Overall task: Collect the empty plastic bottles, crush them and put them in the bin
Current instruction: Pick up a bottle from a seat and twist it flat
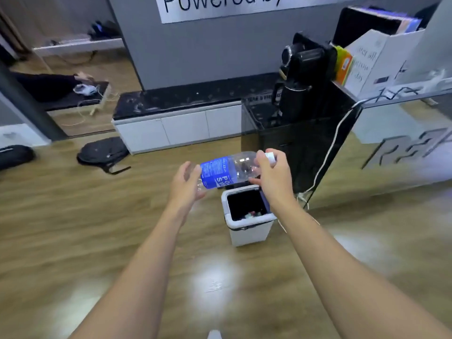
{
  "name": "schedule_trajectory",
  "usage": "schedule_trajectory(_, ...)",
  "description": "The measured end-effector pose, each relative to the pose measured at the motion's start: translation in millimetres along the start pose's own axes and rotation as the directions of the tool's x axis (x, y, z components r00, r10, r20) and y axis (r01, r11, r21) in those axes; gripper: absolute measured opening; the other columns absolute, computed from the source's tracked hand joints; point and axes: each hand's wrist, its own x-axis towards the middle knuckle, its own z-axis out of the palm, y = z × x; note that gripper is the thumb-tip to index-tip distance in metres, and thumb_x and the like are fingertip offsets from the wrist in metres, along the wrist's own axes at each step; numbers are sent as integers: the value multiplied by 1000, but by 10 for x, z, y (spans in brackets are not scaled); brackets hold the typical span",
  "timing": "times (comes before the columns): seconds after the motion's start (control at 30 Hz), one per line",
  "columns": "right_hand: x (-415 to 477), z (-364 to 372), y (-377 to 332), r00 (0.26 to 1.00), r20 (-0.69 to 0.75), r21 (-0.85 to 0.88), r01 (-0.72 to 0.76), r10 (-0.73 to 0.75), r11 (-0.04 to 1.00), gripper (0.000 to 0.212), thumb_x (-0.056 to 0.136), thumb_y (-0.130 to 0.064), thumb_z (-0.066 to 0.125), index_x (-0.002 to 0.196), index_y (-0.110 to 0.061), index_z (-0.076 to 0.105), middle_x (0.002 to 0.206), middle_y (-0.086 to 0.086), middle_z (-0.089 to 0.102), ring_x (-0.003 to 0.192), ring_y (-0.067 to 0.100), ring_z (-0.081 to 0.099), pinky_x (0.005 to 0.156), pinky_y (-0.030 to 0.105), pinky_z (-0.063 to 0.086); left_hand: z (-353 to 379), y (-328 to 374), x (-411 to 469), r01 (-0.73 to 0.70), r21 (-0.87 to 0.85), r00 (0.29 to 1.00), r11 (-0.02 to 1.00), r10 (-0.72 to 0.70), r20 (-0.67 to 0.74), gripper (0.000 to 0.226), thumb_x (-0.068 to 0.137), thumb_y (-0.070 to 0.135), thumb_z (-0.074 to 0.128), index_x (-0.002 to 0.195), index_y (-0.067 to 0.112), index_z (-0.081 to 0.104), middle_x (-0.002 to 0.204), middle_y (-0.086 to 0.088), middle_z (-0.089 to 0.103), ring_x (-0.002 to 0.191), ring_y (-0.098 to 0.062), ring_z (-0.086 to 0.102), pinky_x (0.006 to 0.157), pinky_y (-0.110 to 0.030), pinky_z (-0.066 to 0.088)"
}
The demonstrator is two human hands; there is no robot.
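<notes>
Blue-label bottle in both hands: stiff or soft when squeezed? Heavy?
Probably light: the bottle looks clear and empty, held by its ends. Likely thin-walled and crushable, though the white cap seems on, so trapped air may resist. Round body, so apt to roll if dropped.

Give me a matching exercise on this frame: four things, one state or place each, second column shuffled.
Things:
1. bottle
2. bin
3. right hand
4. backpack

States:
A. black, lying on the floor
B. gripping the capped end
C. blue label, held sideways in the air
D. white, open top, standing on the floor

Pairs: 1-C, 2-D, 3-B, 4-A
</notes>
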Motion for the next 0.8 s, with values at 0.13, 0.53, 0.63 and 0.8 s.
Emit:
schedule_trajectory(0.13,442,169,337,988,-140,-23,-62,59,998,25,91,-41,58,111,-27,53,96,-6,65,99,21,67,86,45,58,216,-191,670,99,87,981,991,-112,158,44,96,25,58,139,17,51,144,-11,51,123,-25,56,82,-37,56)
schedule_trajectory(0.53,1884,562,1908,936,-313,-192,-230,163,954,24,90,-34,64,111,-26,57,92,-17,63,91,12,63,86,35,52,1186,-1433,2382,375,322,806,870,-477,350,19,98,17,52,98,26,69,108,1,69,95,-13,64,82,-35,54)
schedule_trajectory(0.63,2180,661,2461,924,-301,-221,-309,237,925,23,90,-28,66,110,-23,56,91,-13,63,88,15,63,73,23,50,1518,-1903,2663,442,358,740,823,-560,373,20,99,28,50,100,26,70,97,9,71,83,-7,66,69,-28,53)
schedule_trajectory(0.8,2521,887,3459,895,-293,-336,-426,336,840,16,91,-29,65,100,-27,53,83,-14,61,78,12,60,69,23,44,1844,-2805,3089,541,392,651,744,-665,365,28,100,44,45,96,29,68,81,15,73,83,-10,70,67,-26,54)
